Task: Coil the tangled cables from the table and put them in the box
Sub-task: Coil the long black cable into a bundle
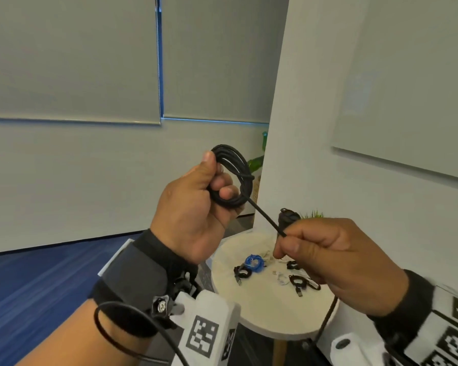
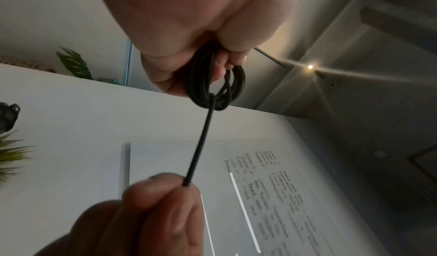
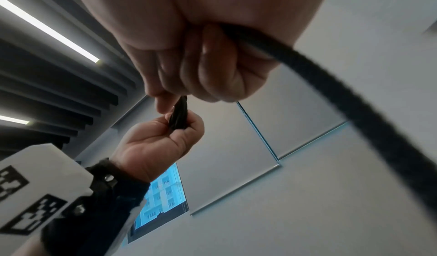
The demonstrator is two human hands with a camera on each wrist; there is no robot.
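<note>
Now mid-coil, centre frame: my left hand [image 1: 193, 207] grips the cable [image 1: 233, 178] loops, my right hand [image 1: 336, 262] pinches the loose strand; next I'd wrap another loop.

Your black cable [image 1: 233, 178] is wound into a tight coil up in the air — one straight tail runs down-right; smaller coiled cables [image 1: 251, 264] lie on the worktop.

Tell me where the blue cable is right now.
In the head view the blue cable lies bundled on the round table, below and between the hands, with a small black coil touching its left side.
</note>
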